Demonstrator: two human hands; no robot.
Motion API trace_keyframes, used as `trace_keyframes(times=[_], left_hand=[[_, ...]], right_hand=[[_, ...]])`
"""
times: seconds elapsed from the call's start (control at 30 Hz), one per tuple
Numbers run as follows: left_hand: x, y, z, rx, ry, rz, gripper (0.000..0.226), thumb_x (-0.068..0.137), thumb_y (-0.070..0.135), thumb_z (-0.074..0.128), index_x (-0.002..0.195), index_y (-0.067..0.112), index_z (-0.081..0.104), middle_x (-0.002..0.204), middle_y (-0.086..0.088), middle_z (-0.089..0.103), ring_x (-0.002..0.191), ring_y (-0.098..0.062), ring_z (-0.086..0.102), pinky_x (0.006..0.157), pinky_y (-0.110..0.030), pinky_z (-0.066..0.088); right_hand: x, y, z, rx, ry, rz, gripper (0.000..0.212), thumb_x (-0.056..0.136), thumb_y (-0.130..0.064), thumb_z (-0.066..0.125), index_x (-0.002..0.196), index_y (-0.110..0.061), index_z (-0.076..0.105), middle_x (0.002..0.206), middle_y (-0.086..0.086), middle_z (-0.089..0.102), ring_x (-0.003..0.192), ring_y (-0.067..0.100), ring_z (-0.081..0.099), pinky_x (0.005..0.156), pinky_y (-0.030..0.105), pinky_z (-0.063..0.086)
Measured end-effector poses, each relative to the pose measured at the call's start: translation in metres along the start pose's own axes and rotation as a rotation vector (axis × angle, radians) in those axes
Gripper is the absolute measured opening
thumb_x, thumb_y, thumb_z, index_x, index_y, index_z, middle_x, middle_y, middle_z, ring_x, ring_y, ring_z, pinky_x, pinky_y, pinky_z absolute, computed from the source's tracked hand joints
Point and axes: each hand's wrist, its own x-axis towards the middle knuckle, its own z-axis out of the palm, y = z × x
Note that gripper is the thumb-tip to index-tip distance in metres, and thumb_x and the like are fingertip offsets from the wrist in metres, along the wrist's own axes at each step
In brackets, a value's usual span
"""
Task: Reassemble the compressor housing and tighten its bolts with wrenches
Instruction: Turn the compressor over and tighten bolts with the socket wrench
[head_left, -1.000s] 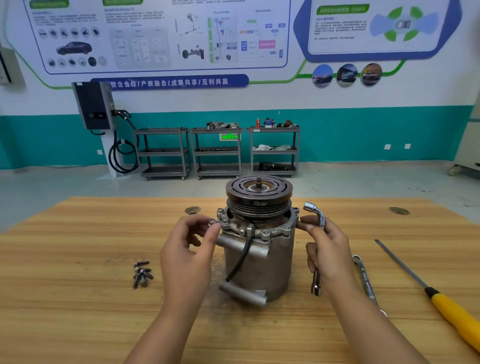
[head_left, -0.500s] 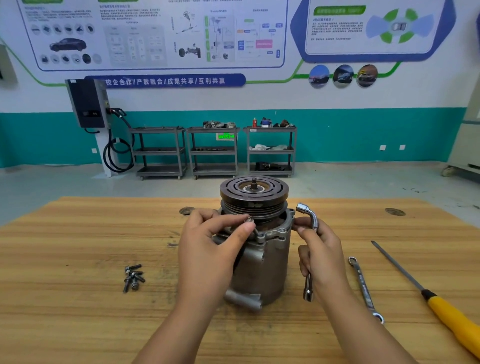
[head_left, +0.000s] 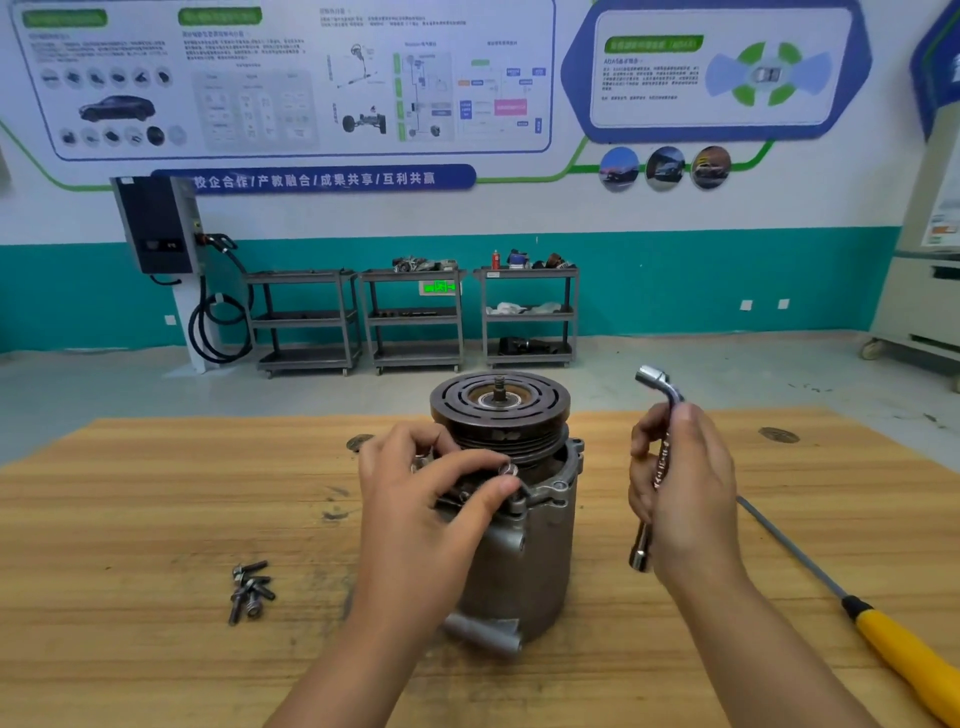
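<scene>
The grey compressor housing (head_left: 540, 561) stands upright in the middle of the wooden table (head_left: 130, 519), its dark grooved pulley (head_left: 500, 405) on top. My left hand (head_left: 436, 499) lies over the front flange and pinches a small bolt (head_left: 508, 471) at the flange rim between thumb and fingertip. My right hand (head_left: 685, 493) is off the housing, to its right, and grips an L-shaped socket wrench (head_left: 658, 384) by the shaft, bent head up. Several loose bolts (head_left: 250, 590) lie on the table at the left.
A yellow-handled screwdriver (head_left: 904, 660) lies diagonally at the right edge of the table. Two round metal inserts (head_left: 777, 434) are set in the tabletop at the back. Tool carts (head_left: 415, 317) and a wall charger (head_left: 156, 223) stand far behind.
My left hand moved with the bolt from the flange's left side round to its front. My right hand came off the housing rim and lifted the wrench up and to the right.
</scene>
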Motion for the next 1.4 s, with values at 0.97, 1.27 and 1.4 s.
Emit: trace_keyframes(times=[0.97, 1.27, 1.4], left_hand=[[-0.018, 0.006, 0.014, -0.088, 0.086, -0.194, 0.01, 0.064, 0.049, 0.069, 0.072, 0.05, 0.064, 0.112, 0.03, 0.042, 0.118, 0.005, 0.033, 0.087, 0.003, 0.022], [-0.02, 0.007, 0.018, -0.078, 0.137, -0.235, 0.013, 0.06, 0.057, 0.066, 0.066, 0.046, 0.063, 0.113, 0.03, 0.043, 0.118, 0.007, 0.028, 0.084, 0.002, 0.023], [-0.021, 0.005, 0.019, -0.063, 0.134, -0.219, 0.016, 0.064, 0.042, 0.076, 0.066, 0.047, 0.062, 0.114, 0.028, 0.043, 0.119, 0.006, 0.029, 0.085, 0.002, 0.023]], right_hand=[[0.008, -0.063, 0.059, 0.05, -0.537, -0.316, 0.019, 0.099, -0.021, 0.036, 0.101, -0.024, 0.054, 0.06, -0.003, 0.054, 0.052, 0.013, 0.057, 0.045, 0.013, 0.04], [0.011, -0.058, 0.062, 0.015, -0.533, -0.353, 0.017, 0.093, -0.025, 0.043, 0.103, -0.033, 0.055, 0.062, -0.002, 0.062, 0.056, 0.014, 0.065, 0.044, 0.017, 0.042], [0.013, -0.058, 0.061, -0.098, -0.54, -0.348, 0.022, 0.096, -0.017, 0.043, 0.103, -0.035, 0.053, 0.066, -0.006, 0.065, 0.061, 0.01, 0.066, 0.048, 0.015, 0.044]])
